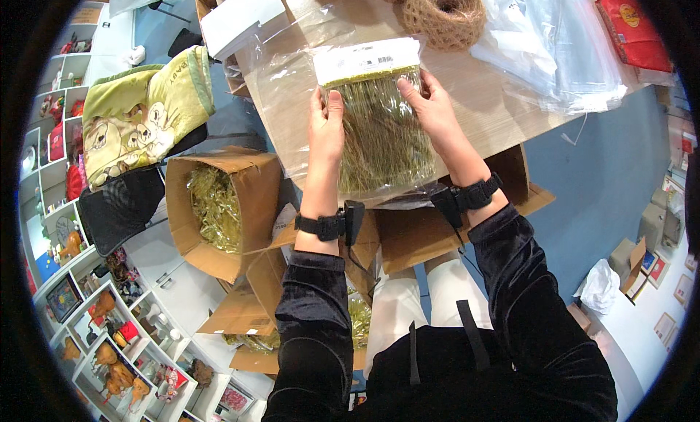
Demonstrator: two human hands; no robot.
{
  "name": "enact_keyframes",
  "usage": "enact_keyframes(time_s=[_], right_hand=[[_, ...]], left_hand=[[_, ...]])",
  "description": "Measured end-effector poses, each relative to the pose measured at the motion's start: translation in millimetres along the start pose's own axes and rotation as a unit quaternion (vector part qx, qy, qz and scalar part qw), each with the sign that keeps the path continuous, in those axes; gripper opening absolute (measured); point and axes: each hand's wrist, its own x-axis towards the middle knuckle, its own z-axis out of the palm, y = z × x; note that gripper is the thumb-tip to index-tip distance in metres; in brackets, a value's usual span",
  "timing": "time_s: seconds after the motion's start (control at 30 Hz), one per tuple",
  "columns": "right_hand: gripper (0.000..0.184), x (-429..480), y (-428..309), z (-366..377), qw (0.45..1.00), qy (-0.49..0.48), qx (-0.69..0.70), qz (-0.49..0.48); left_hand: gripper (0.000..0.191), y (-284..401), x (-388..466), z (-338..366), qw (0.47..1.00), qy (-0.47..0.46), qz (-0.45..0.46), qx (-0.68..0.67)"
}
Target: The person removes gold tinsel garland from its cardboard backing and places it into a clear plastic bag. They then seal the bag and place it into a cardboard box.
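Note:
A clear plastic packet of green-brown shredded filler, like dried grass [383, 132], with a white header card [366, 60] bearing print and a barcode, is held over the near edge of the wooden table [273, 104]. My left hand [326, 124] grips its left side, thumb on the front. My right hand [432, 110] grips its right side in the same way, near the card. More clear plastic film lies on the table behind and left of the packet. What the fingers do behind the packet is hidden.
Twine rolls [445, 14] and a stack of clear bags [547, 44] lie at the back, beside a red package [634, 28]. An open cardboard box [257, 203] of shiny packets stands left, near a chair with a green blanket [147, 115]. More boxes sit under the table.

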Motion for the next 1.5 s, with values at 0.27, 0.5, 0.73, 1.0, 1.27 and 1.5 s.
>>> enact_keyframes(time_s=[0.27, 0.5, 0.73, 1.0, 1.27, 1.5], right_hand=[[0.068, 5.3, 13.8, -10.7, 0.995, 0.030, -0.084, -0.037], [0.075, -83.0, 21.2, -51.6, 0.936, -0.042, -0.351, -0.005], [0.066, -86.5, 30.5, -65.9, 0.955, -0.013, -0.296, -0.003], [0.062, -85.2, 21.5, -78.2, 0.940, -0.029, -0.341, 0.005], [0.086, 2.1, -7.2, -22.6, 0.993, -0.076, -0.085, -0.011], [0.080, -18.9, -16.7, -32.8, 0.992, -0.110, -0.009, 0.054]], left_hand=[[0.061, 0.9, 1.0, -16.9, 0.997, 0.041, 0.022, 0.056], [0.060, 11.6, -88.0, -43.2, 0.935, -0.032, -0.002, 0.353], [0.048, 1.0, -130.7, -57.9, 0.969, 0.014, -0.186, 0.164], [0.050, 18.3, -135.2, -44.7, 0.921, 0.085, 0.141, 0.354], [0.071, -9.8, -35.4, -1.3, 0.997, 0.006, 0.055, 0.052], [0.057, 1.7, -49.2, -14.4, 0.999, 0.040, -0.008, 0.032]])
